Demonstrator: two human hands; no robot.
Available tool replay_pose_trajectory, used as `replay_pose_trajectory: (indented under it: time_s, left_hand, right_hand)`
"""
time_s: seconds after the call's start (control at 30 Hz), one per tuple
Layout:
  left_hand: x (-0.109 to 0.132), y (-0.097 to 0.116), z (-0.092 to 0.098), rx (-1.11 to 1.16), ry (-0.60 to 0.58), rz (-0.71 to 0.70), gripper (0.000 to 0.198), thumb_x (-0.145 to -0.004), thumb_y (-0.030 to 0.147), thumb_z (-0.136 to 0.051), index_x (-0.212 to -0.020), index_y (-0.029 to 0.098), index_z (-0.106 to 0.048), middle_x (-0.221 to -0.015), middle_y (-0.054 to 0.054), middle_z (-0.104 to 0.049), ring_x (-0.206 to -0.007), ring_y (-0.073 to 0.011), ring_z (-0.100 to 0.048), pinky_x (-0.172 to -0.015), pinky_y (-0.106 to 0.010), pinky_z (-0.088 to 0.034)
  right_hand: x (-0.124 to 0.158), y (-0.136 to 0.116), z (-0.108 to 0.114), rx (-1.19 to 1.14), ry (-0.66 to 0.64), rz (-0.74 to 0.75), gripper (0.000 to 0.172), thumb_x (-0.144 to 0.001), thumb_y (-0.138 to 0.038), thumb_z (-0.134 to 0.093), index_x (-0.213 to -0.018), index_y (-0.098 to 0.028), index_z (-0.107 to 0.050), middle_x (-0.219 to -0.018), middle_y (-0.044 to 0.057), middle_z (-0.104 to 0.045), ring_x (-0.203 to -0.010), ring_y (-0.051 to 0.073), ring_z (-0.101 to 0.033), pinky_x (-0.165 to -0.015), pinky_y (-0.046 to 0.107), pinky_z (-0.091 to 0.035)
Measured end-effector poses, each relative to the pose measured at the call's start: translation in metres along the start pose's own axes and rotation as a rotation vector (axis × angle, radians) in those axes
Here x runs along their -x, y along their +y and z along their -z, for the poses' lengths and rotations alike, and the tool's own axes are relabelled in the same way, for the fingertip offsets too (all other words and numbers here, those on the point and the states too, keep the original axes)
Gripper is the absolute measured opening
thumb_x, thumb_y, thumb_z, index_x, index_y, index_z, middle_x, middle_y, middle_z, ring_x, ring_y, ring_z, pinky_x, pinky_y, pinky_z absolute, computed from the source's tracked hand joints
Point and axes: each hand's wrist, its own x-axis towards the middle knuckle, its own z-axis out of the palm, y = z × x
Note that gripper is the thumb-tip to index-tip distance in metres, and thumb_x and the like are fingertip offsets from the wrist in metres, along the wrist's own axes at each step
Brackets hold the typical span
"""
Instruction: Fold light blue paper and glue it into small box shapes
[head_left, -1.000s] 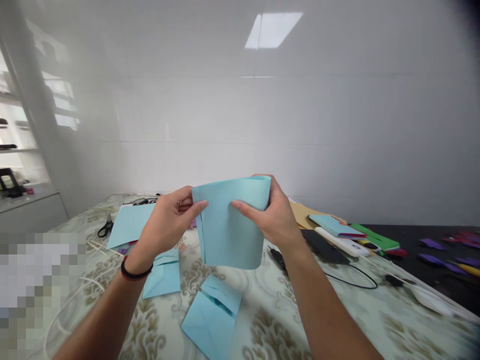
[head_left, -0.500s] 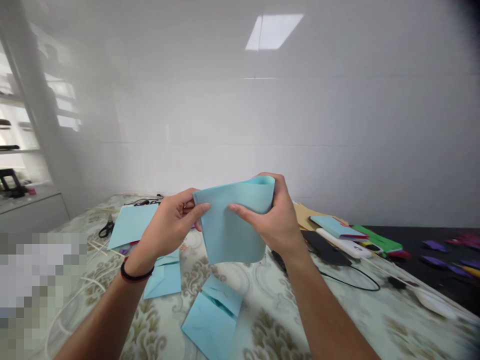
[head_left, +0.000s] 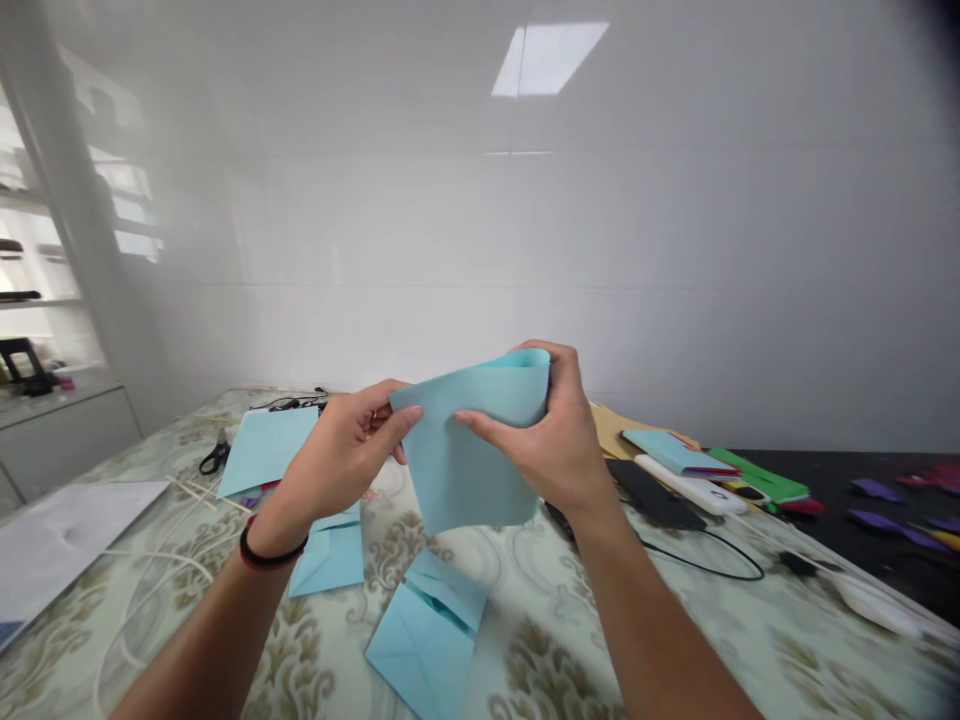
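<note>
A light-blue sheet of paper (head_left: 476, 475) is held up above the table, bent over on itself with a rounded, uncreased loop at its right side. My left hand (head_left: 360, 430) pinches its left edge between thumb and fingers. Around the looped side curls my right hand (head_left: 544, 430), its thumb lying on the front face and its fingers behind, mostly hidden. Below the sheet lies a folded light-blue paper envelope (head_left: 424, 650) with a partly raised flap. Another folded blue paper piece (head_left: 330, 560) rests by my left wrist, partly covered by it.
Flat blue paper (head_left: 270, 445) and black scissors (head_left: 215, 456) lie at the left, near white cords and a white sheet (head_left: 67, 540). To the right are a white power strip (head_left: 690, 487), a black cable (head_left: 720, 570), coloured paper (head_left: 679, 453) and a green item (head_left: 765, 475).
The sheet's left edge has tilted slightly, and its lower left corner has shifted a little to the right. Both hands keep their grip in nearly the same place.
</note>
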Motion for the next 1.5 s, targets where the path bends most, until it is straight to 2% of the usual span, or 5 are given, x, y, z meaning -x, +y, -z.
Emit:
replay_pose_trajectory:
  time_s: [0.17, 0.33, 0.43, 0.57, 1.5]
  left_hand:
    - [-0.001, 0.000, 0.003, 0.007, 0.029, -0.045, 0.021, -0.102, 0.033, -0.062, -0.088, 0.020, -0.066, -0.059, 0.005, -0.060, -0.051, -0.0092, -0.054, -0.047, -0.020, -0.039]
    - [-0.002, -0.002, 0.006, 0.040, 0.056, -0.043, 0.021, -0.101, 0.034, -0.063, -0.087, 0.019, -0.067, -0.059, 0.005, -0.056, -0.052, -0.0093, -0.055, -0.048, -0.020, -0.039]
    - [-0.002, -0.002, 0.005, 0.077, 0.058, -0.025, 0.017, -0.101, 0.033, -0.065, -0.111, 0.021, -0.071, -0.061, 0.006, -0.054, -0.053, -0.0099, -0.057, -0.048, -0.020, -0.041]
    - [0.000, -0.002, 0.005, 0.139, 0.079, -0.026, 0.034, -0.100, 0.028, -0.067, -0.134, 0.026, -0.064, -0.060, 0.008, -0.048, -0.051, -0.0098, -0.057, -0.048, -0.019, -0.043]
    - [0.007, 0.006, 0.010, 0.170, 0.095, -0.121, 0.019, -0.101, 0.025, -0.064, -0.118, 0.025, -0.074, -0.062, 0.005, -0.047, -0.056, -0.0100, -0.048, -0.053, -0.019, -0.048]
  right_hand:
    - [-0.001, -0.002, 0.003, -0.101, -0.067, -0.061, 0.069, -0.068, -0.056, -0.091, -0.118, -0.030, -0.051, -0.111, 0.002, -0.060, -0.101, 0.025, -0.061, -0.080, 0.037, -0.055]
    - [-0.003, -0.002, 0.007, -0.290, -0.212, -0.175, 0.051, -0.077, -0.056, -0.084, -0.104, -0.028, -0.053, -0.092, -0.001, -0.061, -0.082, 0.021, -0.063, -0.067, 0.032, -0.055]
    - [-0.004, -0.003, 0.010, -0.305, -0.222, -0.187, 0.048, -0.076, -0.054, -0.085, -0.103, -0.027, -0.054, -0.090, -0.002, -0.060, -0.081, 0.020, -0.062, -0.065, 0.030, -0.054]
    - [-0.005, -0.006, 0.011, -0.318, -0.220, -0.197, 0.049, -0.075, -0.054, -0.086, -0.103, -0.027, -0.056, -0.091, -0.002, -0.060, -0.081, 0.019, -0.061, -0.062, 0.028, -0.053]
    - [-0.005, 0.001, 0.015, -0.306, -0.240, -0.175, 0.051, -0.072, -0.053, -0.089, -0.106, -0.029, -0.059, -0.089, -0.002, -0.060, -0.077, 0.019, -0.058, -0.059, 0.027, -0.050]
